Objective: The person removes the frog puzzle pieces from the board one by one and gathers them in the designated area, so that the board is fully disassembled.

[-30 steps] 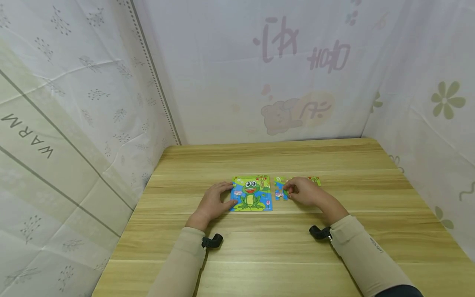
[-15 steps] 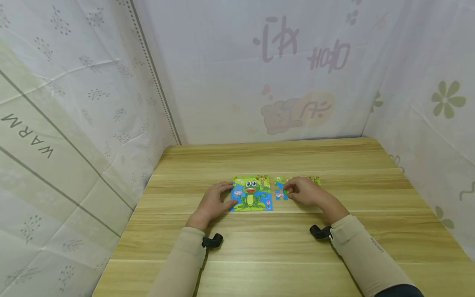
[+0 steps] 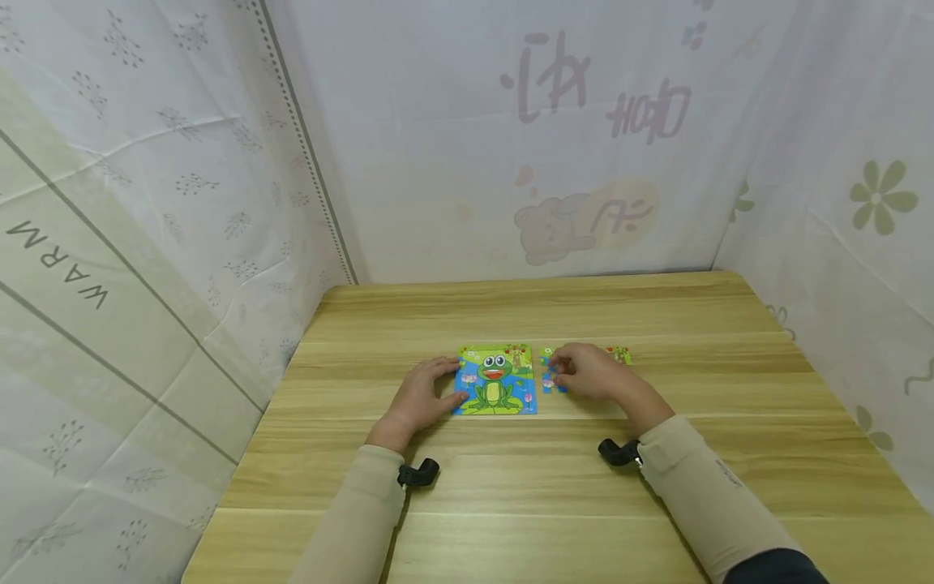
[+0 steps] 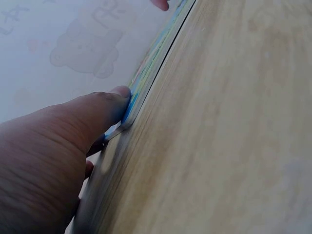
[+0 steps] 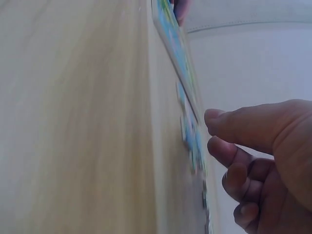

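Note:
A square frog picture board (image 3: 494, 393) lies flat on the wooden table. My left hand (image 3: 419, 401) rests at its left side, thumb on the lower left corner and fingers along the upper left edge. In the left wrist view, the thumb (image 4: 114, 97) presses on the board's edge. To the right lie several loose jigsaw pieces (image 3: 549, 386), partly hidden under my right hand (image 3: 594, 371). That hand hovers close over them with loosely bent fingers. Its thumb and index fingertips stand slightly apart in the right wrist view, with nothing visible between them above the pieces (image 5: 191, 139).
More green and red puzzle pieces (image 3: 620, 355) lie right of the right hand. The wooden table (image 3: 503, 503) reaches back to a patterned curtain (image 3: 438, 162), with further curtains at both sides. A black wrist camera (image 3: 419, 473) sits on the left wrist.
My right hand has shifted slightly left over the loose pieces, covering more of them. The left hand and the frog board stay in place.

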